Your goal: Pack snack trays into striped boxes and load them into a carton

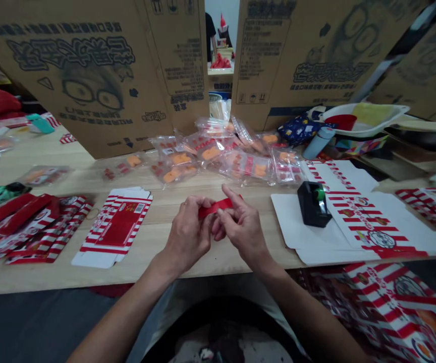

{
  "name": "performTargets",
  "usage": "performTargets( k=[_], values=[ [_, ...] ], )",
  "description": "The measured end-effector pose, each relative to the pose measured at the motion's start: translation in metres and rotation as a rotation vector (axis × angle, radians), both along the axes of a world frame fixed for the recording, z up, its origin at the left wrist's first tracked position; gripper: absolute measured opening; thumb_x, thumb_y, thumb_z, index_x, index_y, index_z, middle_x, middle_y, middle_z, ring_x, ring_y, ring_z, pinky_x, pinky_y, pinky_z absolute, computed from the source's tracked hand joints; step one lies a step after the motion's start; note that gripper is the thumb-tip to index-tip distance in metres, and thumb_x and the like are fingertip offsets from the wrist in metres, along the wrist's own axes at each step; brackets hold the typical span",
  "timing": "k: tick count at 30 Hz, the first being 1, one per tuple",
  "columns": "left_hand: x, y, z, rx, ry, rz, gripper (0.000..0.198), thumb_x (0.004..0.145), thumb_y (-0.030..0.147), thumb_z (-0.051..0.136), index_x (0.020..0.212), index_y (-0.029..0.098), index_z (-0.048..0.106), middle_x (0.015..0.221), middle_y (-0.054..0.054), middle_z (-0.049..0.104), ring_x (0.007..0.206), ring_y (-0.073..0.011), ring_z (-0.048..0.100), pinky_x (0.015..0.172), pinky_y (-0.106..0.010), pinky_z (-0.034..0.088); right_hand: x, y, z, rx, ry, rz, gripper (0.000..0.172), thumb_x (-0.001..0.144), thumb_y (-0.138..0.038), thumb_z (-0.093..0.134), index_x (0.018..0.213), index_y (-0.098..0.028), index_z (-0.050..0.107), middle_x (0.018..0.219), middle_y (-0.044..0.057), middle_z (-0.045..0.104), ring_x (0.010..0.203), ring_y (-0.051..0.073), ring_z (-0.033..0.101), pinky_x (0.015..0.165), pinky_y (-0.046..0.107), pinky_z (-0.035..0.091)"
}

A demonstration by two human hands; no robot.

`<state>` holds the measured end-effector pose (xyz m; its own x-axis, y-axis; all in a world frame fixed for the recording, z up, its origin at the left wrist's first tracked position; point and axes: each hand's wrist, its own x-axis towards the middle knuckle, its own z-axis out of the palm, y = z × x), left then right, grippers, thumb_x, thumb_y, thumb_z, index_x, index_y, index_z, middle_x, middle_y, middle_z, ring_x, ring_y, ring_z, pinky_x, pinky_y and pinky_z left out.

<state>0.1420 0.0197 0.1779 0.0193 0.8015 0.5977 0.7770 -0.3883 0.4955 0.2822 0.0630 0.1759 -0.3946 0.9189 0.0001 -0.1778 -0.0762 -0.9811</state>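
Left hand (189, 227) and right hand (243, 227) both grip a red strip (221, 205). Clear packets (209, 153) at twelve o'clock; black tape dispenser (312, 207) at three; flat striped carton (118, 227) at nine.

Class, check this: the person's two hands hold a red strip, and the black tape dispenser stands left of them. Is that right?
The side is wrong: the head view shows the black tape dispenser to the right of the left hand and right hand, which do hold a red strip.
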Motion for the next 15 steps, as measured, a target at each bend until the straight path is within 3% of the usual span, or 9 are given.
performTargets(
  k=[4, 7, 11, 15],
  values=[
    [-0.002, 0.002, 0.007, 0.011, 0.114, -0.079, 0.019, 0.093, 0.008, 0.048, 0.106, 0.02, 0.054, 0.1, -0.008, 0.066, 0.096, -0.022, 0.062, 0.085, -0.04, 0.052, -0.003, -0.001, -0.007, 0.014, -0.039, -0.041, 0.078, 0.085, -0.033, 0.061, 0.156, -0.012, 0.037, 0.053, -0.008, 0.059, 0.044, 0.013, 0.055, 0.047, 0.029, 0.055],
    [-0.003, 0.004, 0.013, -0.04, 0.066, -0.106, 0.018, 0.093, 0.009, 0.049, 0.105, 0.019, 0.058, 0.103, -0.009, 0.066, 0.1, -0.0228, 0.061, 0.088, -0.04, 0.051, -0.003, -0.002, -0.01, 0.061, -0.047, -0.067, 0.076, 0.086, -0.032, 0.062, 0.155, -0.014, 0.038, 0.054, -0.008, 0.056, 0.046, 0.013, 0.053, 0.049, 0.028, 0.054],
    [-0.004, 0.012, 0.015, -0.103, 0.002, -0.053, 0.004, 0.095, 0.02, 0.056, 0.094, 0.019, 0.06, 0.094, -0.007, 0.066, 0.09, -0.0211, 0.062, 0.081, -0.037, 0.051, -0.006, -0.001, -0.017, 0.089, -0.05, -0.077, 0.079, 0.087, -0.026, 0.059, 0.159, -0.02, 0.028, 0.06, -0.007, 0.059, 0.05, 0.013, 0.054, 0.053, 0.029, 0.054],
    [-0.008, 0.019, 0.014, -0.088, 0.152, -0.039, 0.003, 0.095, 0.019, 0.056, 0.092, 0.019, 0.056, 0.088, -0.005, 0.065, 0.083, -0.02, 0.061, 0.075, -0.034, 0.051, -0.002, -0.004, -0.02, 0.117, -0.087, -0.062, 0.089, 0.088, -0.025, 0.056, 0.163, -0.023, 0.01, 0.063, -0.006, 0.062, 0.054, 0.016, 0.058, 0.058, 0.033, 0.057]
  ],
)
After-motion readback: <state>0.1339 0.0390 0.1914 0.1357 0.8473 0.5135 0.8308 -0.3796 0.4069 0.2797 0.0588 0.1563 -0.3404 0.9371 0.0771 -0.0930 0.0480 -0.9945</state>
